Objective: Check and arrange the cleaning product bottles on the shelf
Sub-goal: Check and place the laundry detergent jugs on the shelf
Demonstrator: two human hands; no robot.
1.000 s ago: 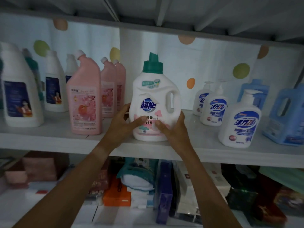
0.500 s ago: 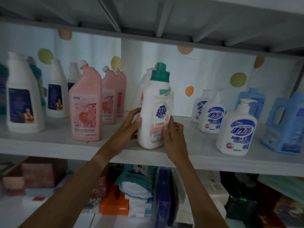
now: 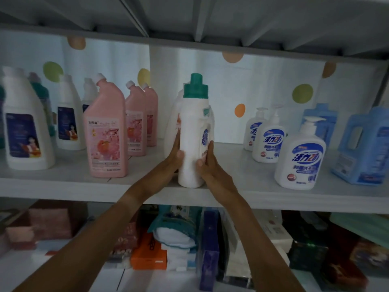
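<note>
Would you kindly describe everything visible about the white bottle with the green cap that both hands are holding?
The white bottle looks like glossy plastic with a stepped green cap, closed. It stands upright near the front edge of the shelf, narrow side toward the camera, its blue-logo label turned right and only partly visible. The left hand and right hand grip its lower sides. Similar white bottles stand right behind it.

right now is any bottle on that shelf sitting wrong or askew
Only the green-capped bottle: both hands, left and right, hold it turned narrow side out, its label facing right, while the pink bottles and pump bottles show labels forward. No spills visible.
</note>
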